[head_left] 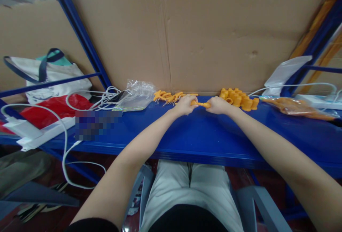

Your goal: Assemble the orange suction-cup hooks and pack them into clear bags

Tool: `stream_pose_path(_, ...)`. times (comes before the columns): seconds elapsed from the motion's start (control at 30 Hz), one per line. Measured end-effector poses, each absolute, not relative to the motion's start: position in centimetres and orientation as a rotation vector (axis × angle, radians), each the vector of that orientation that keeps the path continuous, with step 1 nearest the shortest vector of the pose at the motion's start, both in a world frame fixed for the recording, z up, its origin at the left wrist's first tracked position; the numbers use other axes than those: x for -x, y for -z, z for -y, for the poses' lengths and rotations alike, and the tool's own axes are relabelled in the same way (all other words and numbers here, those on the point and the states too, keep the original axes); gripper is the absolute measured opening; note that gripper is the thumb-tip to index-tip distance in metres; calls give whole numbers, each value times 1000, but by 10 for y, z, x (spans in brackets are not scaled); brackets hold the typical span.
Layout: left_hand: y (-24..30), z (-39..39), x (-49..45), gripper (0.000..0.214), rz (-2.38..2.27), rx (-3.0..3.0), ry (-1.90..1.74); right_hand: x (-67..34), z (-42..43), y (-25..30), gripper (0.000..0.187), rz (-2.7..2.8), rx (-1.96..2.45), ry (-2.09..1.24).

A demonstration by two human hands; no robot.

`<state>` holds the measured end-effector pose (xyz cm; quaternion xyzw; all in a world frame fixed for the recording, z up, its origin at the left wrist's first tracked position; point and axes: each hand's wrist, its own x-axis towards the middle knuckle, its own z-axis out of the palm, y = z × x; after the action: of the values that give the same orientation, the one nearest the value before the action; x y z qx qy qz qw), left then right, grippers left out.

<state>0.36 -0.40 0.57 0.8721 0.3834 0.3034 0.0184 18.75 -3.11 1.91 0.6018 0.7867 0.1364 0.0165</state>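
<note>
Both hands meet over the back of the blue table, with a yellow-orange twisted plastic piece (pixel 202 104) stretched between them. My left hand (pixel 185 105) is closed around its left end. On the other end, the fingers of my right hand (pixel 218 106) are wrapped closed. Fingers hide both ends of the piece, so I cannot make out its full shape. Just left of my left hand lie several orange plastic parts with small metal chains (pixel 168 97). Beyond my right hand stands a cluster of orange hollow, cup-like parts (pixel 238 99).
A clear plastic bag (pixel 139 95) lies left of the chained parts. A bag of orange parts (pixel 301 107) rests at the right. White cables and a power strip (pixel 48 132) occupy the left side of the blue table (pixel 187 136). Cardboard (pixel 200 36) walls the back.
</note>
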Motion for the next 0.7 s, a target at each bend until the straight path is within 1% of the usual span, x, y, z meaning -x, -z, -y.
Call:
stream_pose_path(0.17, -3, 2, -5, 10, -1192, -2665, -897, -187, 33, -18, 33, -2423, -1920, -364)
stream_pose_path(0.23, -4, 5, -5, 10, -1250, -2519, -834, -188, 35, -17, 33, -2453, -1935, -420)
stream_pose_path(0.33, -6, 10, -6, 17, -1323, -2252, -727, -190, 39, -18, 32, -2533, -1872, -561)
stream_pose_path(0.4, -7, 12, -6, 19, -1326, -2158, -720, -190, 41, -20, 32, -2539, -1810, -631)
stream_pose_path(0.5, -9, 13, -6, 19, -1304, -2133, -744, -188, 43, -24, 33, -2482, -1781, -656)
stream_pose_path(0.7, -12, 17, -5, 15, -1275, -2208, -734, -188, 42, -25, 33, -2463, -1803, -600)
